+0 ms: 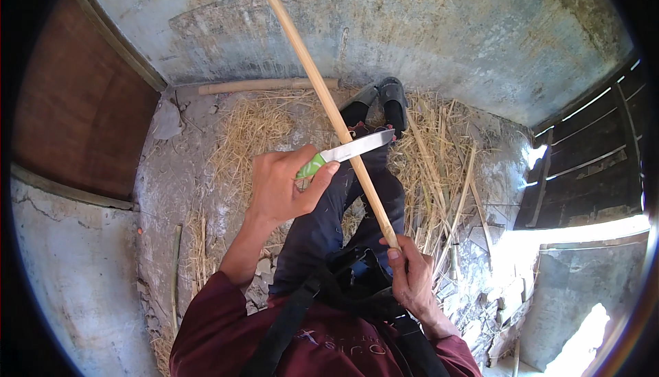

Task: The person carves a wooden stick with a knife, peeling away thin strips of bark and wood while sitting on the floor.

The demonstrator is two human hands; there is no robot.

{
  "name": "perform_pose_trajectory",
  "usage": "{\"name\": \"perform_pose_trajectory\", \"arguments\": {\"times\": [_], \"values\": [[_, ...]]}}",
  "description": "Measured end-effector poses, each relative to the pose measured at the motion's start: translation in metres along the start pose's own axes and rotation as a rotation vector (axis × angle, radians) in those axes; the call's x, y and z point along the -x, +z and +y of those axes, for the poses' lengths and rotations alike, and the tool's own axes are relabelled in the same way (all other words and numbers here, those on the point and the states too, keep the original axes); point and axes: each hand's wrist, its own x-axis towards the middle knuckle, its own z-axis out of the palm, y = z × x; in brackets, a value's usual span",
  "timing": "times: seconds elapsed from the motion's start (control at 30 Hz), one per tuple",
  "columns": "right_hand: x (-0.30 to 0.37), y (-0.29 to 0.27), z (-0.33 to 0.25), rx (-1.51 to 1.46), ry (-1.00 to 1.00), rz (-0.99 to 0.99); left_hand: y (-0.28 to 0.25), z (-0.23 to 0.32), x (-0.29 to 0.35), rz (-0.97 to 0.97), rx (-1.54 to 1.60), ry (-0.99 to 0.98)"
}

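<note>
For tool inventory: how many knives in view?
1: green-handled, silver-bladed metal knife, in the left hand, across the long tan wooden stick. Yellow straw could hide others.

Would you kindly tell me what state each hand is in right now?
Left hand: closed, holding the green-handled knife.
Right hand: closed, gripping the near end of the pale stick.

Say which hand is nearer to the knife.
Left. The left hand holds the knife by its green handle; the right hand is apart from it, gripping the near end of the stick.
</note>
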Motion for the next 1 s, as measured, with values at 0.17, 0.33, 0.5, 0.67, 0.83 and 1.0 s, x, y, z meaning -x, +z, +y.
{"name": "perform_pose_trajectory", "arguments": {"times": [0.17, 0.33, 0.5, 0.67, 0.83, 1.0], "values": [[-0.004, 0.003, 0.003, -0.033, -0.028, 0.038, 0.005, 0.012, 0.007, -0.086, 0.024, 0.017], [-0.012, 0.000, -0.001, -0.017, -0.018, 0.033, 0.011, 0.012, 0.012, -0.076, 0.004, 0.049], [-0.011, -0.002, -0.002, -0.001, -0.034, 0.024, 0.010, 0.014, 0.007, -0.025, 0.029, 0.063], [-0.009, 0.000, 0.002, -0.021, -0.032, 0.033, 0.010, 0.012, 0.004, -0.032, 0.003, 0.063], [0.001, 0.000, 0.008, -0.009, -0.031, 0.006, -0.002, -0.012, -0.011, 0.042, -0.028, -0.106], [0.002, -0.001, 0.007, -0.030, -0.020, 0.018, 0.001, -0.002, -0.004, -0.058, 0.026, -0.002]]}}
